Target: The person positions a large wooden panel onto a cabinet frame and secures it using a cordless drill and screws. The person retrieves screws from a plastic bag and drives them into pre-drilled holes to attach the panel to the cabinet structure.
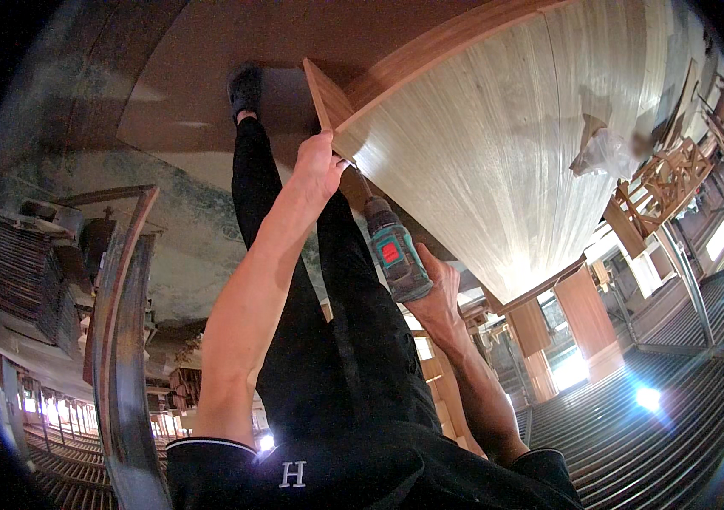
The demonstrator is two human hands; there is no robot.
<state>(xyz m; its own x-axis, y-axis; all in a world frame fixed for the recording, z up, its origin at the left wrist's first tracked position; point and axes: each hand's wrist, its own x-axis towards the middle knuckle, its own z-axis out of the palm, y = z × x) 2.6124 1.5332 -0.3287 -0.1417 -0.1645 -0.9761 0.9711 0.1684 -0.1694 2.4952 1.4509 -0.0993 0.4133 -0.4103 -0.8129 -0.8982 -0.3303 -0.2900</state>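
My right hand (438,289) is closed round the grip of a teal and black cordless drill (392,248). The drill's bit points up and left, at the near corner of a large pale wooden panel (472,144). At that same corner, my left hand (321,166) grips the end of a narrow reddish-brown board (326,93), its fingertips close to the bit. This board joins a longer reddish-brown edge board (430,59) that runs along the panel. Whether the bit touches the wood, I cannot tell.
A clear plastic bag (607,153) lies on the panel's far right part. Beyond it are wooden frames (668,183). Upright boards (587,314) stand to the right. At left are a stack of dark slats (26,276) and a long beam (120,314). My shoe (245,87) rests on the floor.
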